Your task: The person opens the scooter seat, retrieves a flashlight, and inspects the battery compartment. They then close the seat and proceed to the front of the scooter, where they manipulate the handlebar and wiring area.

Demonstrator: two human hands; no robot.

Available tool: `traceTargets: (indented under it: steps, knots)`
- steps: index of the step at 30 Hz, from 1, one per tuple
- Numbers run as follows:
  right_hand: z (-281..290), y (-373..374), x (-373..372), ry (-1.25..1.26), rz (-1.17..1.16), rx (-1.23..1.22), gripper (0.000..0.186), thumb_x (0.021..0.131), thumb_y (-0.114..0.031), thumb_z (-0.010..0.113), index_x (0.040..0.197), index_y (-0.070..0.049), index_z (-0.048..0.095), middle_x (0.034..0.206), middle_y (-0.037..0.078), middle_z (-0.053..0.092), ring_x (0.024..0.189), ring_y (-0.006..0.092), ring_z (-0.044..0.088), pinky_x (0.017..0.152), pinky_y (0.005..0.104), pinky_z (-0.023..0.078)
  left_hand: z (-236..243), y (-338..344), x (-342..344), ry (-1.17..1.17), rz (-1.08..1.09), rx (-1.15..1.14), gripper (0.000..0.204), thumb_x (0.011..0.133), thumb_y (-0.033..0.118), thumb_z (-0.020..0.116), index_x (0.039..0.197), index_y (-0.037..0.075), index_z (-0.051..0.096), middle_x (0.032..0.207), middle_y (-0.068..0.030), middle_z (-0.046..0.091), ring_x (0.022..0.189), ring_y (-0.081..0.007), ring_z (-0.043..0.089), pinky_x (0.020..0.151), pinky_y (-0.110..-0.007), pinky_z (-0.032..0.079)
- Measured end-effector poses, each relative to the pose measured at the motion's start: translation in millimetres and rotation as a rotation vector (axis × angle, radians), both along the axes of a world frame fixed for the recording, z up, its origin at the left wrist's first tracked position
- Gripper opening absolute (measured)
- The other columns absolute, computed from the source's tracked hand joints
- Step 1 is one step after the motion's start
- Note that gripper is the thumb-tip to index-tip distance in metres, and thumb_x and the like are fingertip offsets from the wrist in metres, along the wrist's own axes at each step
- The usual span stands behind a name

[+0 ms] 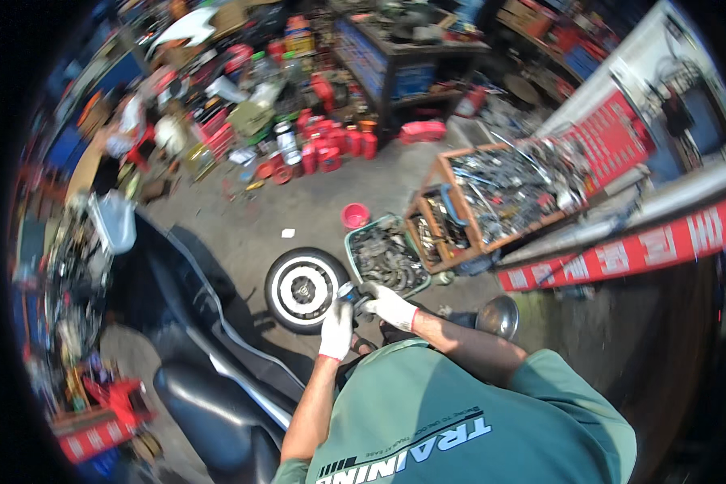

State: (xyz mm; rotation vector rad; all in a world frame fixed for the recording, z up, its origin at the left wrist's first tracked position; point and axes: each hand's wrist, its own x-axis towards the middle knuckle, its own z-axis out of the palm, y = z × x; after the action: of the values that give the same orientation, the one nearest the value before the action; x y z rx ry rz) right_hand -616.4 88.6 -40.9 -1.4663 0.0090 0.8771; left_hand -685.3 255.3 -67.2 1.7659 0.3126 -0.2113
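My left hand (pixel 337 329), in a white glove with a red cuff, is closed round a small dark metal part (pixel 348 295) with a bit of blue on it. My right hand (pixel 391 306), gloved alike, grips the same part from the other side. The part is small and blurred, so its kind cannot be told. Behind my hands a white-walled tyre on a wheel (pixel 288 267) lies on the floor, beside a green crate of metal parts (pixel 387 254).
A black scooter (pixel 206 355) stands at my left. A wooden tool box (pixel 492 202), a red bowl (pixel 354 215) and a steel bowl (pixel 497 317) are to the front and right. A workbench (pixel 403 48) and piles of bottles (pixel 331 153) line the back.
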Motion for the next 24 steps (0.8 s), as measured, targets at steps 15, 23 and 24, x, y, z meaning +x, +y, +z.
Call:
traceTargets:
  steps: [15, 23, 24]
  knots:
    - [-302.0, -384.5, -105.5, 0.393, -1.077, -0.333, 0.018, 0.083, -0.013, 0.070, 0.095, 0.000, 0.075, 0.078, 0.009, 0.073, 0.053, 0.0178, 0.063, 0.044, 0.0321, 0.047, -32.8, -111.0, 9.6, 0.390, -0.584, 0.315, 0.039, 0.099, 0.032, 0.057, 0.118, -0.001, 0.060, 0.084, -0.0095, 0.067, 0.071, -0.0154, 0.063, 0.063, -0.035, 0.052]
    - [-313.0, -406.7, -67.3, 0.620, -1.289, -0.301, 0.048, 0.086, -0.049, 0.064, 0.106, -0.005, 0.065, 0.094, 0.018, 0.065, 0.079, 0.0313, 0.061, 0.067, 0.0415, 0.047, -87.1, -93.4, 35.2, 0.590, -0.746, 0.489, 0.035, 0.099, 0.026, 0.059, 0.122, -0.001, 0.061, 0.100, -0.0101, 0.070, 0.083, -0.0176, 0.068, 0.073, -0.033, 0.055]
    - [-321.8, -406.1, -62.8, 0.629, -1.224, -0.339, 0.054, 0.084, -0.052, 0.063, 0.111, -0.004, 0.066, 0.104, 0.022, 0.066, 0.095, 0.0355, 0.062, 0.081, 0.0428, 0.048, -58.2, -120.5, 35.8, 0.622, -0.725, 0.538, 0.035, 0.100, 0.026, 0.059, 0.122, 0.000, 0.062, 0.100, -0.0098, 0.070, 0.083, -0.0184, 0.069, 0.072, -0.033, 0.056]
